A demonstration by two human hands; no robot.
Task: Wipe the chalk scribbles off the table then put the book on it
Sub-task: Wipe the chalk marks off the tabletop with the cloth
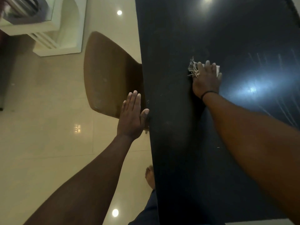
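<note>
nearest the camera, a bare foot (150, 177) shows on the glossy tiled floor (48, 143) beside the near left edge of the dark table (178, 159), with a dark trouser leg just below it cut off by the bottom of the frame. both forearms reach forward from the lower corners. the left hand (132, 117) is flat, fingers straight and together, holding nothing; its thumb touches the table's left edge and the fingers point away over a brown chair (112, 75) tucked against that side. the table's long axis runs away from the person, its far end cut off at the top. farther out, the right hand (206, 80), a thin dark band at the wrist, presses down on a pale cloth (194, 69); most of the cloth is hidden under the palm, with a frayed fringe sticking out to the left and a white corner past the fingertips, and the fingers look laid over it rather than curled, though the view is dim. faint pale streaks, possibly chalk residue (266, 62), lie right of the hand among bright light reflections. a white unit (61, 30) stands at the far left on the floor.
</note>
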